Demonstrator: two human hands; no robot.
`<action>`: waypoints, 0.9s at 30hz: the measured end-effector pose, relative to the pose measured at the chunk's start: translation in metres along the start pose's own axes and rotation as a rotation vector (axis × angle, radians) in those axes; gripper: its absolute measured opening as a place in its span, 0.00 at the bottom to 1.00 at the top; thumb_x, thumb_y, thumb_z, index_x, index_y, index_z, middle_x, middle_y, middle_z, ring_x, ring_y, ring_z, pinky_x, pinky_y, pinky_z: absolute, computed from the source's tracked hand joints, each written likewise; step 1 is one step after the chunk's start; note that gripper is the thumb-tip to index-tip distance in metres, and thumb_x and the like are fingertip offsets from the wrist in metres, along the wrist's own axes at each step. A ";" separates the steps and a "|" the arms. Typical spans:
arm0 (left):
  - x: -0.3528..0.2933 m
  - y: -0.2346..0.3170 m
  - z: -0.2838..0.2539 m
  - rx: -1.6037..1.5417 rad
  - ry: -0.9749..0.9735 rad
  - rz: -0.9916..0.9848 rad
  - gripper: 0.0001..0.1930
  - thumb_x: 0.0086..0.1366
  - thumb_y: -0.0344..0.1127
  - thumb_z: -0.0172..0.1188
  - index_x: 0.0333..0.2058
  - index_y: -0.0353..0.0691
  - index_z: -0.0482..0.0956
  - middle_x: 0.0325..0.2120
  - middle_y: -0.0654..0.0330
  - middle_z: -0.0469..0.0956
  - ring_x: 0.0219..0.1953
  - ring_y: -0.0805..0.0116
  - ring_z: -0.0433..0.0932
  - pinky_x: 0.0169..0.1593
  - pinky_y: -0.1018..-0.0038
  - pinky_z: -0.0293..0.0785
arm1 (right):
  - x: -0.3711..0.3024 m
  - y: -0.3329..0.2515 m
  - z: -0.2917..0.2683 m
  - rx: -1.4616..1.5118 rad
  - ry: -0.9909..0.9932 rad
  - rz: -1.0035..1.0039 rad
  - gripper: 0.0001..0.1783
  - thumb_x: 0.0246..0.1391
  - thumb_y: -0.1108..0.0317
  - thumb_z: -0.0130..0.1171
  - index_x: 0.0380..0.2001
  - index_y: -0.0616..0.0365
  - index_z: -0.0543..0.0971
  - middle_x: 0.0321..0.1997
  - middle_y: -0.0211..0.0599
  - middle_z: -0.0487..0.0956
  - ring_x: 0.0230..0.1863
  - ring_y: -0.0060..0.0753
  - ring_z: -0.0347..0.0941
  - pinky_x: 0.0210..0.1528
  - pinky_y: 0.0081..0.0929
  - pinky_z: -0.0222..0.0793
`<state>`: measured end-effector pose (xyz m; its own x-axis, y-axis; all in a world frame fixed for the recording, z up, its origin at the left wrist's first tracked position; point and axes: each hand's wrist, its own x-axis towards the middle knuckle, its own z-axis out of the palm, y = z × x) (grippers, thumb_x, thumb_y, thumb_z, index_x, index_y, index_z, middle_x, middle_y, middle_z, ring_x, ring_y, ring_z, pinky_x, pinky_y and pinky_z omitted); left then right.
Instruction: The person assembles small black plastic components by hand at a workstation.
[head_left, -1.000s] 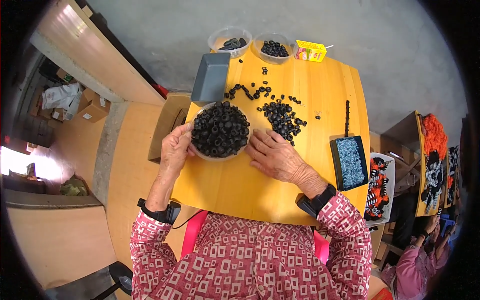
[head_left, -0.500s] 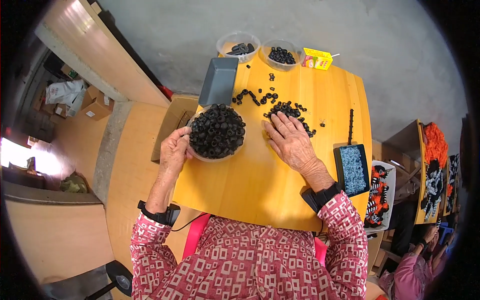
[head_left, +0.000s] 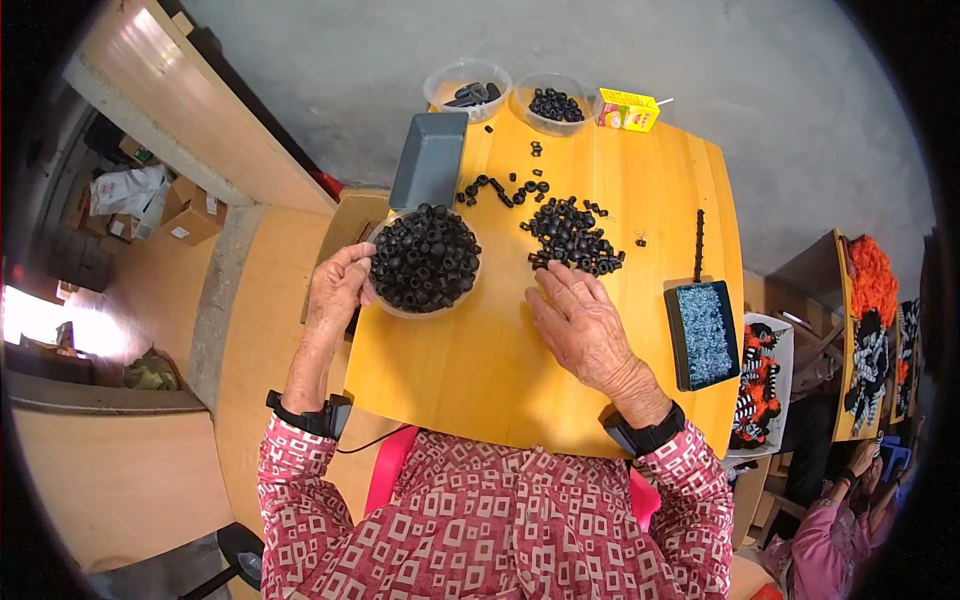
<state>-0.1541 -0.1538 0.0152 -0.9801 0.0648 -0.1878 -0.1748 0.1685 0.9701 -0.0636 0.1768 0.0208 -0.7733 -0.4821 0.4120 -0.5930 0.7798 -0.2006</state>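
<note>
My left hand (head_left: pixel 338 290) grips the left rim of a clear plastic bowl (head_left: pixel 438 314), thumb and fingers closed on its edge. Small black bead-like rings (head_left: pixel 428 255) are heaped in the bowl. To the right, a loose pile of similar black pieces (head_left: pixel 570 235) lies on the yellow wooden table (head_left: pixel 480 390). My right hand (head_left: pixel 590 335) is palm down at the pile's near edge, its fingers stretched out. The tips reach the closest pieces; whether they touch them I cannot tell.
Behind the bowl lies a grey tray (head_left: pixel 428 160). Two clear tubs (head_left: pixel 467 62) of black parts and a yellow drink carton (head_left: pixel 628 110) stand along the back. At right are a dark tray of blue-grey bits (head_left: pixel 705 335) and a black ridged rod (head_left: pixel 699 245). Another person (head_left: pixel 825 540) sits far right.
My right hand has drawn back toward me, off the loose pile, uncovering more black pieces. My left hand still has the bowl by its rim. The whole view has shifted slightly.
</note>
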 end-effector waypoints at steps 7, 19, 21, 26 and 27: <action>-0.002 0.010 0.005 0.005 0.014 -0.061 0.15 0.71 0.36 0.53 0.51 0.36 0.75 0.19 0.69 0.74 0.21 0.82 0.69 0.27 0.85 0.65 | -0.014 -0.020 -0.011 0.065 -0.009 0.004 0.22 0.51 0.71 0.53 0.50 0.67 0.74 0.56 0.52 0.72 0.63 0.53 0.64 0.65 0.48 0.59; -0.047 0.031 0.011 0.220 0.327 0.494 0.24 0.71 0.38 0.56 0.62 0.34 0.66 0.38 0.62 0.76 0.38 0.77 0.71 0.45 0.79 0.69 | -0.076 -0.016 -0.057 -0.080 0.152 0.190 0.16 0.49 0.72 0.63 0.43 0.64 0.80 0.48 0.45 0.78 0.53 0.48 0.73 0.53 0.42 0.69; -0.048 0.029 0.015 0.227 0.321 0.502 0.25 0.71 0.39 0.56 0.62 0.35 0.66 0.43 0.59 0.76 0.43 0.74 0.73 0.50 0.77 0.70 | -0.088 -0.012 -0.067 -0.115 0.165 0.241 0.16 0.48 0.73 0.64 0.43 0.64 0.80 0.48 0.45 0.78 0.53 0.48 0.74 0.53 0.42 0.69; -0.046 0.013 0.022 0.119 0.204 0.247 0.29 0.71 0.39 0.55 0.66 0.37 0.60 0.62 0.47 0.64 0.65 0.57 0.62 0.67 0.63 0.57 | -0.109 -0.003 -0.088 -0.174 0.215 0.393 0.15 0.48 0.75 0.64 0.42 0.64 0.80 0.48 0.47 0.79 0.53 0.49 0.75 0.53 0.42 0.69; -0.047 0.009 0.026 0.119 0.207 0.303 0.29 0.70 0.39 0.56 0.66 0.36 0.59 0.62 0.47 0.64 0.66 0.57 0.61 0.68 0.63 0.54 | -0.110 -0.004 -0.093 -0.178 0.219 0.405 0.15 0.49 0.76 0.64 0.42 0.64 0.80 0.47 0.47 0.79 0.53 0.49 0.75 0.53 0.41 0.69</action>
<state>-0.1072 -0.1299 0.0286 -0.9861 -0.0689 0.1515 0.1260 0.2858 0.9500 0.0446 0.2637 0.0592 -0.8571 -0.0461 0.5132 -0.1924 0.9526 -0.2357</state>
